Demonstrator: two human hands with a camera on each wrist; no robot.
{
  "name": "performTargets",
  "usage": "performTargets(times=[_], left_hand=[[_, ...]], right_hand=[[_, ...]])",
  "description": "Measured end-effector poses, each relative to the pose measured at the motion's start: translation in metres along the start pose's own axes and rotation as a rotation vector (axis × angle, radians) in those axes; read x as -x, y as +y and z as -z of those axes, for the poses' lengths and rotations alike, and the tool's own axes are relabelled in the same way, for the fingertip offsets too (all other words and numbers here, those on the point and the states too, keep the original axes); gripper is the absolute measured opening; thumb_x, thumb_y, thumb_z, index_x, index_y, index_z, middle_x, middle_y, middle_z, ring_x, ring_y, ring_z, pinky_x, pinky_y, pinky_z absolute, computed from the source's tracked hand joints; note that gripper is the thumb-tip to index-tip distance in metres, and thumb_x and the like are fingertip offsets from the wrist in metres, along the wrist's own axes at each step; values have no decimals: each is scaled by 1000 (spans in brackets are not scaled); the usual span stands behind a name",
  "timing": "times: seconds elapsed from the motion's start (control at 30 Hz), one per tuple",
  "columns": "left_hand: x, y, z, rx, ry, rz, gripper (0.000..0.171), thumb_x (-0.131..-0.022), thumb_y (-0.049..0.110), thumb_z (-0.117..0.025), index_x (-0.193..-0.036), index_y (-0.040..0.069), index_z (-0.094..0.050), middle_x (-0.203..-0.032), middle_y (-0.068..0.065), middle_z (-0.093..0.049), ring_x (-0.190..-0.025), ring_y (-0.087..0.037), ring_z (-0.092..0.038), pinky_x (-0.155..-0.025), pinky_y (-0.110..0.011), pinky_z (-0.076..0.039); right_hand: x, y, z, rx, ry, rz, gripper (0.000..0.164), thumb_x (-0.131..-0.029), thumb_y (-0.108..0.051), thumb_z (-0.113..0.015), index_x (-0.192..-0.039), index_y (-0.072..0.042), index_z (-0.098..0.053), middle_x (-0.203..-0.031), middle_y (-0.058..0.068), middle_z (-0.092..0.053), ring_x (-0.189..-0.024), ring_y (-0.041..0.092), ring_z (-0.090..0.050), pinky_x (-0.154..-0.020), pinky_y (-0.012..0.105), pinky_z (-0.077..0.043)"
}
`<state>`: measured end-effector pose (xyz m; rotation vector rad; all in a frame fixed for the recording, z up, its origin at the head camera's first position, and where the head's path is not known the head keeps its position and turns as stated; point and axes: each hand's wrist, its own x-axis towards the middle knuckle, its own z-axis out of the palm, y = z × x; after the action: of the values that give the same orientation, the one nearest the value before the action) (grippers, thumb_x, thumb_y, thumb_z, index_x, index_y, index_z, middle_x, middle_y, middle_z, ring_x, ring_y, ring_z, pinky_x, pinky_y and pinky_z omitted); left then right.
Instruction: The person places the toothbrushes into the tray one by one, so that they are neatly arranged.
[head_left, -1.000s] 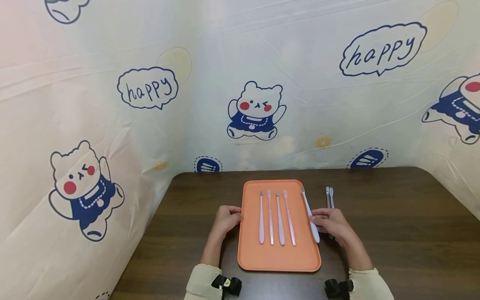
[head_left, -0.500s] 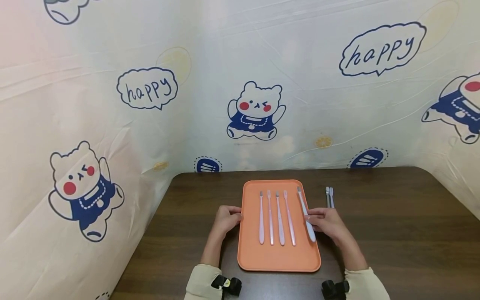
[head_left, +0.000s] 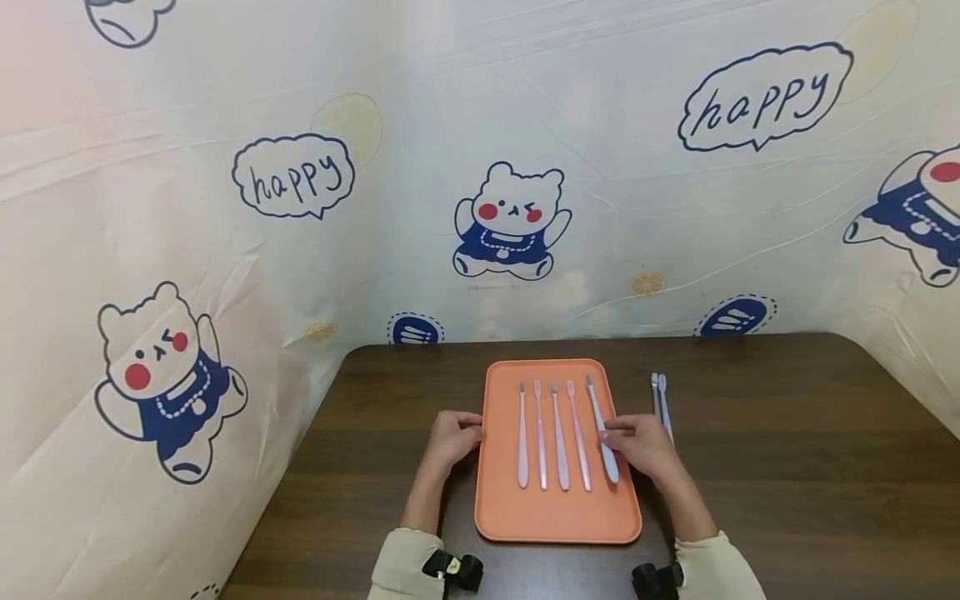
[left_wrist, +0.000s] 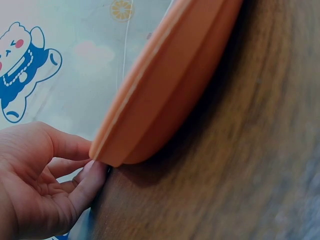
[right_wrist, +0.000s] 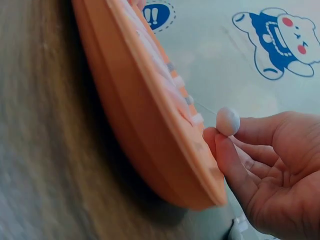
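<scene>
An orange tray (head_left: pixel 558 518) lies on the table. My left hand (head_left: pixel 450 439) pinches its left rim between thumb and fingers; the left wrist view shows this grip on the tray's edge (left_wrist: pixel 150 100). Over the right part of the tray, my right hand (head_left: pixel 647 448) holds a light blue toothbrush (head_left: pixel 611 469) by the handle, its head pointing away. That toothbrush's rounded handle end (right_wrist: pixel 228 121) sits between thumb and forefinger in the right wrist view. Several pale pink toothbrushes (head_left: pixel 562 467) lie side by side on the tray, heads to the far end.
Two more bluish toothbrushes (head_left: pixel 663 400) lie on the dark wooden table (head_left: pixel 810 467) right of the tray, partly hidden by my right hand. A printed curtain (head_left: pixel 600 108) hangs behind the table and along its sides.
My right hand has moved left with the light blue toothbrush, from the tray's right rim to beside the row of pink ones. The left hand and tray have stayed put.
</scene>
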<state>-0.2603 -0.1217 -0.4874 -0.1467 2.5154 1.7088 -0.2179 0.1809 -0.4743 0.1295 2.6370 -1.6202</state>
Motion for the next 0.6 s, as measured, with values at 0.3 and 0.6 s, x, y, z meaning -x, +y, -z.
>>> performTargets(times=[0.3,0.6], left_hand=[[0,-1,0,-3,-5,-2,28,-85,-1,-64,-110,-10,-73,-105,-22,-74,-81,-15,-69,-73,-30,-60],[0,-1,1,1,-10,-4,29,-85,-1,-64,-111,-10,-72,-105,-23,-74,-81,-16,-69,-73,-31,-61]], right_hand=[[3,-11,-8,180,62,24,25,-89,-5,-71,-108,11,-72,-93,21,-77,-78,18,-70,-62,29,-56],[5,-15,-15,301,101,46,20,-87,-6,-74,-102,7,-76,-89,18,-77,-74,18,-68,-64,33,-57]])
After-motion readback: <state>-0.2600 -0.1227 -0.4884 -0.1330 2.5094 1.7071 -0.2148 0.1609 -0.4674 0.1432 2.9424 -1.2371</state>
